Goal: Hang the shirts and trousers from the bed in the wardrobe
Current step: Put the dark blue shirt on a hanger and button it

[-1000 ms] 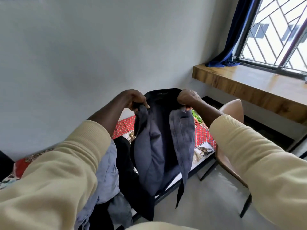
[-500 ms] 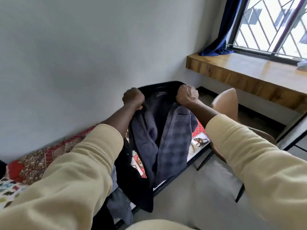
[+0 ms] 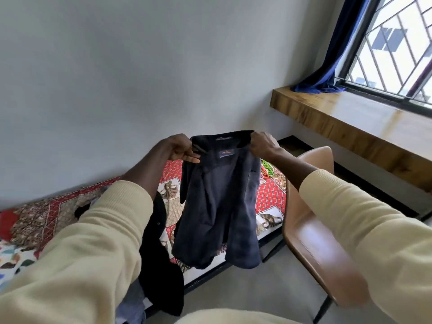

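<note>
A dark navy checked shirt (image 3: 217, 206) hangs in the air above the bed (image 3: 268, 197), its open front and inner collar label facing me. My left hand (image 3: 180, 148) pinches the left shoulder by the collar, and my right hand (image 3: 263, 145) grips the right shoulder. More clothes lie on the bed's left half: a black garment (image 3: 159, 258) drapes over the bed's front edge under my left forearm, with a pale blue-grey one (image 3: 131, 309) beneath it. Green and pink hangers (image 3: 266, 168) show behind the shirt on the bed's right end.
A tan chair (image 3: 311, 230) stands right of the bed, close under my right forearm. A wooden ledge (image 3: 350, 122) runs under the barred window, with a blue curtain (image 3: 332, 54) at its corner. Grey floor (image 3: 245, 293) lies in front of the bed. No wardrobe in view.
The shirt has been lifted and spread wider, with its collar label now showing. Both fists have loosened into fingertip holds at the shoulders. The view has swung slightly left.
</note>
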Available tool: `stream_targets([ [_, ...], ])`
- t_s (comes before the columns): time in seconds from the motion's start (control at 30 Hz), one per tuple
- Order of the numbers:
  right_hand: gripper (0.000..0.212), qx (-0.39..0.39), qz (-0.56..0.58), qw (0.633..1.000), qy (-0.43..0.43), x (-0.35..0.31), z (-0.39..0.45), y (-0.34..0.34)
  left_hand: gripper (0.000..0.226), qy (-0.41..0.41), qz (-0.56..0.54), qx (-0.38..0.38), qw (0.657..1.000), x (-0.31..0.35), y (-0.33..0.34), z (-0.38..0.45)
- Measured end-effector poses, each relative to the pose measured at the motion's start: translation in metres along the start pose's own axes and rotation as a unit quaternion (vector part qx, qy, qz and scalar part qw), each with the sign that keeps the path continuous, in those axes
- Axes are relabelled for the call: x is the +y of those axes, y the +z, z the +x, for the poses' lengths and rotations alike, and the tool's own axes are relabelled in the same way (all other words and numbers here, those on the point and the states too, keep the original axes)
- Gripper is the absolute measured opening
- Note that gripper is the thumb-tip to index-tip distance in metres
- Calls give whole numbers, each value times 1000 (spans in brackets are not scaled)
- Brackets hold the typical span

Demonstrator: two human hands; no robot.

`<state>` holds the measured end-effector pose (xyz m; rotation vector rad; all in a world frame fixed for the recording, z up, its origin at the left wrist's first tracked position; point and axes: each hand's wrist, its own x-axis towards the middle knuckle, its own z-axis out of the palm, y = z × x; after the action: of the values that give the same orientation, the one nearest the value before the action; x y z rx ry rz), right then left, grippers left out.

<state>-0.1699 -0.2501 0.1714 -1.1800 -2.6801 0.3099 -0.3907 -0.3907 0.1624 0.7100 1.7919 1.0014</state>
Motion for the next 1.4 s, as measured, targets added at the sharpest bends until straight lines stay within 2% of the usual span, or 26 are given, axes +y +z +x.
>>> stream_targets([
  [0.07, 20, 44, -83, 995, -39, 15, 8, -6, 22, 21, 137, 65, 988, 6, 14, 2],
  [0.13, 22, 64, -139, 986, -70, 23, 16, -8, 12, 34, 275, 122, 953, 12, 18, 7],
  [0.3, 18, 111, -198, 967, -113, 29, 31, -6, 13, 64, 425, 280, 858, 16, 22, 10],
  [0.37, 17, 152, -217, 956, -126, 32, 40, -3, 11, 72, 441, 328, 833, 19, 19, 15],
  [0.4, 18, 166, -201, 957, -125, 34, 45, -2, 16, 71, 427, 337, 836, 22, 16, 20],
  [0.47, 18, 168, -111, 973, -109, 37, 51, 1, 22, 89, 333, 322, 882, 28, 12, 27],
  [0.53, 11, 157, 65, 983, -76, 35, 54, 1, 21, 145, 168, 272, 936, 32, 15, 29],
  [0.6, 10, 151, 210, 966, -24, 27, 59, -3, 14, 193, 84, 274, 939, 29, 19, 34],
  [0.63, 12, 146, 249, 957, -7, 24, 63, -4, 13, 212, 106, 284, 929, 28, 17, 36],
  [0.67, 14, 128, 261, 957, 0, 21, 65, -5, 13, 221, 173, 294, 914, 27, 16, 37],
  [0.73, 26, 43, 241, 970, -11, 17, 66, -3, 13, 237, 348, 296, 857, 23, 16, 38],
  [0.8, 49, -33, 223, 973, -53, 16, 64, 0, 16, 274, 378, 331, 820, 20, 14, 37],
  [0.83, 62, -40, 188, 978, -80, 18, 64, 2, 20, 285, 374, 356, 807, 20, 11, 36],
  [0.9, 88, -5, 110, 987, -117, 16, 64, 6, 28, 293, 402, 370, 785, 17, 7, 34],
  [0.93, 88, 42, 81, 989, -113, 15, 64, 8, 33, 289, 424, 367, 776, 15, 4, 34],
  [0.97, 76, 98, 83, 987, -94, 17, 65, 9, 39, 280, 435, 369, 772, 12, 1, 34],
  [1.03, 39, 179, 181, 967, 3, 19, 69, 10, 49, 256, 434, 371, 780, 12, -3, 32],
  [1.07, 32, 178, 227, 956, 52, 18, 69, 12, 52, 239, 415, 365, 798, 11, -5, 32],
  [1.17, 43, 103, 244, 959, 102, 20, 73, 27, 60, 183, 258, 347, 883, 8, -11, 38],
  [1.23, 48, 80, 214, 969, 97, 24, 72, 37, 59, 173, 231, 291, 912, 2, -14, 35],
  [1.3, 44, 53, 193, 978, 64, 28, 73, 36, 46, 169, 284, 186, 925, -5, -18, 27],
  [1.33, 39, 18, 172, 984, 43, 32, 74, 32, 46, 151, 325, 141, 923, -7, -20, 24],
  [1.4, 31, -96, 121, 988, 21, 39, 72, 27, 57, 88, 420, 110, 897, -18, -28, 25],
])
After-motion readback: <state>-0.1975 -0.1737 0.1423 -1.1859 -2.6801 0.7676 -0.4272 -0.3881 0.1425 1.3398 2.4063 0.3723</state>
